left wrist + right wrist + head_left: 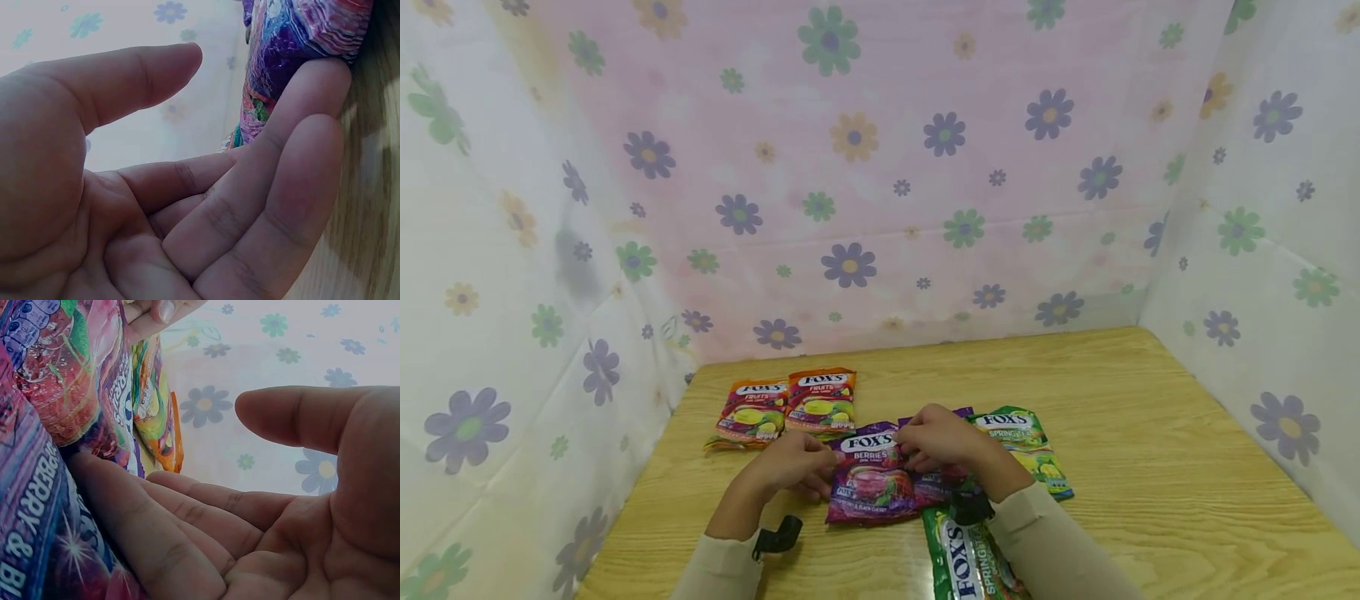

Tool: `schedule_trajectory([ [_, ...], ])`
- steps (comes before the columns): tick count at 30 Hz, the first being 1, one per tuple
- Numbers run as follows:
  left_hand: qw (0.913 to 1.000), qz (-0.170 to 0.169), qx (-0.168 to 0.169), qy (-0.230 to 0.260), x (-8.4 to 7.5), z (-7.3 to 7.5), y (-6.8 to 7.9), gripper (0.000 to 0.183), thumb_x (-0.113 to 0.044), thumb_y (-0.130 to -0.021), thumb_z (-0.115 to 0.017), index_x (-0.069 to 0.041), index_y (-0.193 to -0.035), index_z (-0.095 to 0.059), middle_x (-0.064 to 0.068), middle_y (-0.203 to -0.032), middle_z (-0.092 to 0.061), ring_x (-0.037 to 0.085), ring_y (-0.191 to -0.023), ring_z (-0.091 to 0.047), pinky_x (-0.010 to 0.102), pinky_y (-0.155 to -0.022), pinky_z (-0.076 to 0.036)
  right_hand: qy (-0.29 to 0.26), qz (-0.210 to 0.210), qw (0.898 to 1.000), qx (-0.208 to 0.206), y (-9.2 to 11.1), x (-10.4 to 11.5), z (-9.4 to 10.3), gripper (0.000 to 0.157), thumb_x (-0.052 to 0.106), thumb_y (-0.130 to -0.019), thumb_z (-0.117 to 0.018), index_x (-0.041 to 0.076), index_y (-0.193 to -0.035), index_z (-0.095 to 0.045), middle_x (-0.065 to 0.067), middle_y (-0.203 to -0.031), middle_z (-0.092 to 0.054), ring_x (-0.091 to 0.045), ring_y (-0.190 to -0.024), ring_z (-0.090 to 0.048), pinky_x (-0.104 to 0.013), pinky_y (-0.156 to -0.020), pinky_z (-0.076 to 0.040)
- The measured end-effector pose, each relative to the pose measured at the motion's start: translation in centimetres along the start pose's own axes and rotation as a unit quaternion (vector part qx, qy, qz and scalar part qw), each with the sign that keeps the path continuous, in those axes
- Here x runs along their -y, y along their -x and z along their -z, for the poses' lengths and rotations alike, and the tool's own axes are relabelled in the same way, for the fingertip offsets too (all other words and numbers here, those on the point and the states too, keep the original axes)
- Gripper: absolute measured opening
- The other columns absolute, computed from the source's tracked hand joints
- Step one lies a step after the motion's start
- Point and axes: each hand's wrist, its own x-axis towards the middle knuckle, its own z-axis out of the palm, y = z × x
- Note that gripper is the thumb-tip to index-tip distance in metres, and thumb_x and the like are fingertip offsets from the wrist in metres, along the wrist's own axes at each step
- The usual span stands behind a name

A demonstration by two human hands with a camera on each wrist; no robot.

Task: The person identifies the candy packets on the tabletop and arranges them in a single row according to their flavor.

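A purple Fox's Berries candy bag [872,482] lies in front of me between my two hands. It overlaps a second purple candy bag [934,493], which is partly covered by my right hand [942,437]. My left hand [790,467] is at the first bag's left edge. In the left wrist view its fingertips meet the purple wrapper [281,56], and the thumb stands well apart. The right wrist view has my right fingers, fairly straight, against the purple wrapping [59,381], the thumb likewise away from it.
Two orange Fox's Fruits bags [822,402] sit side by side at the back left. A green Spring Tea bag [1048,467] lies to the right, another green bag [962,554] near my right forearm. Flowered cloth [887,208] encloses the wooden table [1150,467].
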Motion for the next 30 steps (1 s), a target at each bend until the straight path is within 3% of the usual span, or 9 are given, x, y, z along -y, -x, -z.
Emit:
schedule_trajectory([
  [13,0.9995,-0.009,0.024,0.020,-0.4,0.3,0.3,0.043,-0.037,-0.103,-0.064,0.004,-0.113,-0.074,0.014,-0.096,-0.076,0.022,-0.072,-0.077,0.038,-0.068,-0.065,-0.026,0.010,1.000,0.011,-0.3,0.0,0.1,0.040,0.023,-0.103,-0.061,-0.011,-0.123,-0.066,-0.024,-0.116,-0.074,-0.035,-0.093,-0.078,-0.046,-0.079,-0.065],
  [22,0.9986,-0.022,0.044,0.019,-0.6,0.6,0.7,0.044,-0.040,-0.103,-0.063,0.003,-0.109,-0.074,0.014,-0.097,-0.079,0.025,-0.075,-0.078,0.040,-0.070,-0.066,-0.044,0.005,0.999,0.024,-0.5,0.2,0.1,0.039,0.025,-0.101,-0.063,-0.009,-0.120,-0.069,-0.023,-0.116,-0.074,-0.036,-0.093,-0.077,-0.047,-0.081,-0.065],
  [30,0.9983,-0.030,0.046,0.021,-1.4,0.8,1.3,0.049,-0.043,-0.103,-0.062,0.004,-0.113,-0.073,0.015,-0.102,-0.077,0.028,-0.079,-0.078,0.043,-0.072,-0.066,-0.052,0.013,0.998,0.031,-0.2,0.5,0.0,0.040,0.028,-0.101,-0.064,-0.008,-0.118,-0.070,-0.023,-0.116,-0.074,-0.035,-0.092,-0.077,-0.046,-0.080,-0.065],
])
